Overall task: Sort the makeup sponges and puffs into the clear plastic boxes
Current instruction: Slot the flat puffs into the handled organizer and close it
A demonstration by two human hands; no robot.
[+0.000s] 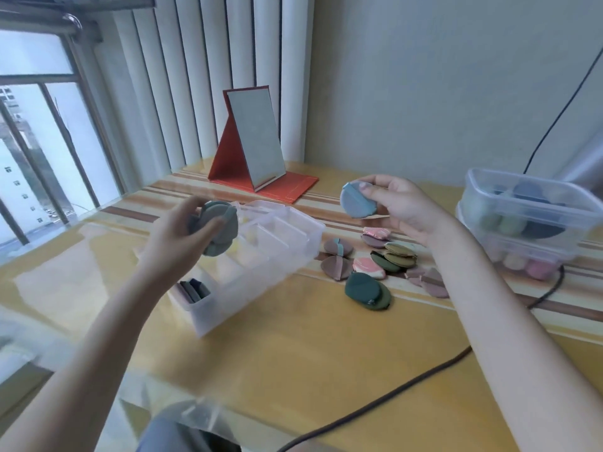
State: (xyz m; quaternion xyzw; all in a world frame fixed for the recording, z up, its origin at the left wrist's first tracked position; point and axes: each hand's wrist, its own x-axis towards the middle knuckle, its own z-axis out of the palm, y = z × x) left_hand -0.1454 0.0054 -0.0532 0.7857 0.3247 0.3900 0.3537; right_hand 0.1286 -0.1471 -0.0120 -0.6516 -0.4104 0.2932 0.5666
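My left hand grips a stack of grey-green round puffs above the clear divided box. My right hand holds one grey-blue round puff with a ribbon strap, raised above the table. The near compartment of the divided box holds several dark puffs standing on edge. Loose puffs lie between the box and my right arm: brown, pink, olive and dark green. Two stacked clear boxes at the right hold sponges and puffs.
A red folding mirror stands at the back of the yellow striped table. A dark cable runs across the front right of the table. A window with railing is at the left. Clear plastic wrap lies at the near edge.
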